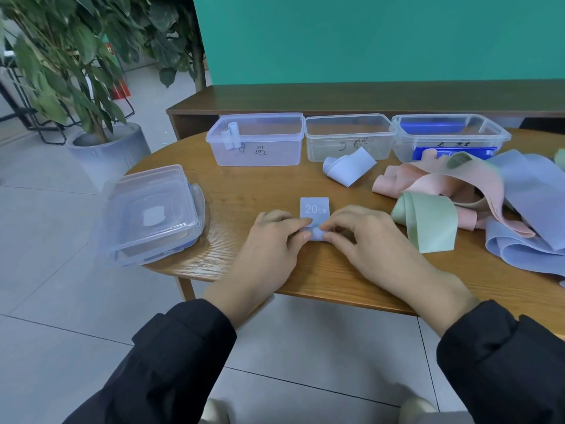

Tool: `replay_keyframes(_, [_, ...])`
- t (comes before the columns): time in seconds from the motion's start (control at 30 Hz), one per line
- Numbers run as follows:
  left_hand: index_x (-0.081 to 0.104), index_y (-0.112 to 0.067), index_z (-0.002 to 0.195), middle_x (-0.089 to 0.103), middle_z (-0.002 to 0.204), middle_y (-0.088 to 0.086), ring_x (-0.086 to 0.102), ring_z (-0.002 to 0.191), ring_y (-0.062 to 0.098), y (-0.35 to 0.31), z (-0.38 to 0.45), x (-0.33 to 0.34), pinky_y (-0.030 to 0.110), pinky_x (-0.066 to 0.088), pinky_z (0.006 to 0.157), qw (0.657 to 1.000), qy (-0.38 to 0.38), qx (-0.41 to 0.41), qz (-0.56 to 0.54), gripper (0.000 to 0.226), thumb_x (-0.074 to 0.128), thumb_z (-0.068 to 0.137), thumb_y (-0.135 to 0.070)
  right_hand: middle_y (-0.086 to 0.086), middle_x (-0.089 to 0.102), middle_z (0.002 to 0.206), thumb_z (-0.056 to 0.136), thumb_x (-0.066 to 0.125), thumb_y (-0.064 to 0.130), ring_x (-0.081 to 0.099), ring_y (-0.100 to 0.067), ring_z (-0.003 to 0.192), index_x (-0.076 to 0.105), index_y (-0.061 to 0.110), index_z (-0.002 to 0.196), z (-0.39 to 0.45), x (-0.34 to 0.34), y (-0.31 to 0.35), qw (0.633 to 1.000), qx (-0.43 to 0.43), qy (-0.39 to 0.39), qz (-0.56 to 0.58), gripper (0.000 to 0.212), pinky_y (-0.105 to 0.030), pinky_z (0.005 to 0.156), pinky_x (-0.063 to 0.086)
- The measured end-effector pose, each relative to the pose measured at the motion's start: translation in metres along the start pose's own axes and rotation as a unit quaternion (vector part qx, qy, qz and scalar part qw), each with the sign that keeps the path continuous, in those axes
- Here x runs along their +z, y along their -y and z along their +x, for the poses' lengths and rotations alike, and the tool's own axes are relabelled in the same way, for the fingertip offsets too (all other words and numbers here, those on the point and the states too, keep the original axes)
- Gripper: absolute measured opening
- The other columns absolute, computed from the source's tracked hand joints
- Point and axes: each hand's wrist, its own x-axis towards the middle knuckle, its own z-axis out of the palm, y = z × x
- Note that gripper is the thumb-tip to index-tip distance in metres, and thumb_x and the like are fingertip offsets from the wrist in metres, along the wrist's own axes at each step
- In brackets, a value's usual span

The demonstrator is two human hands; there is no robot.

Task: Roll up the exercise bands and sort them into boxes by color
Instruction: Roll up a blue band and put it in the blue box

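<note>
A light blue exercise band marked "20 LB" lies on the wooden table, its near end rolled into a small coil. My left hand and my right hand pinch that coil from either side with curled fingers. Three clear boxes stand in a row at the back: the left box holds one small rolled pale band, the middle box looks empty, the right box has blue material inside. A loose pale blue band lies in front of the middle box.
A heap of pink, green and blue bands covers the table's right side. Stacked clear lids sit at the left edge. A potted plant stands on the floor to the left; a wooden bench runs behind the table.
</note>
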Motion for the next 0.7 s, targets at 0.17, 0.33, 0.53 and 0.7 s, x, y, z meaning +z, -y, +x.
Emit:
replay_keyframes(0.17, [0.066, -0.030, 0.126, 0.063, 0.106, -0.018, 0.049, 0.102, -0.003, -0.003, -0.001, -0.004, 0.006, 0.038, 0.087, 0.998, -0.017, -0.046, -0.041, 0.038, 0.076, 0.089, -0.023, 0.009, 0.069, 0.101, 0.090, 0.075, 0.021, 0.056, -0.001, 0.087, 0.077, 0.017, 0.103, 0.004, 0.000, -0.002, 0.999, 0.026, 0.015, 0.015, 0.014, -0.007, 0.083, 0.038])
replay_keyframes(0.33, [0.071, -0.027, 0.110, 0.049, 0.089, -0.031, 0.050, 0.091, -0.007, -0.006, -0.002, -0.007, 0.001, 0.033, 0.078, 0.998, -0.014, -0.049, -0.033, 0.022, 0.076, 0.090, -0.020, 0.007, 0.068, 0.108, 0.090, 0.075, 0.022, 0.058, -0.007, 0.098, 0.074, 0.016, 0.115, 0.006, 0.001, -0.006, 0.998, 0.047, 0.039, 0.005, 0.025, -0.007, 0.083, 0.034])
replay_keyframes(0.53, [0.069, -0.028, 0.121, 0.046, 0.090, -0.033, 0.051, 0.107, 0.004, -0.005, 0.006, -0.006, -0.001, 0.031, 0.082, 0.999, 0.010, -0.042, -0.020, 0.029, 0.072, 0.093, -0.023, 0.004, 0.067, 0.119, 0.099, 0.063, 0.025, 0.059, -0.015, 0.111, 0.071, 0.016, 0.123, 0.011, 0.003, -0.009, 0.997, 0.046, 0.051, -0.024, 0.027, -0.022, 0.094, 0.041])
replay_keyframes(0.7, [0.069, -0.027, 0.125, 0.056, 0.100, -0.018, 0.052, 0.110, 0.009, 0.001, 0.016, -0.002, 0.010, 0.031, 0.082, 1.000, 0.012, -0.026, 0.003, 0.032, 0.071, 0.094, -0.027, 0.003, 0.069, 0.112, 0.096, 0.067, 0.018, 0.063, -0.019, 0.105, 0.076, 0.013, 0.112, 0.014, 0.003, -0.006, 0.999, 0.040, 0.009, -0.028, 0.019, -0.031, 0.092, 0.049])
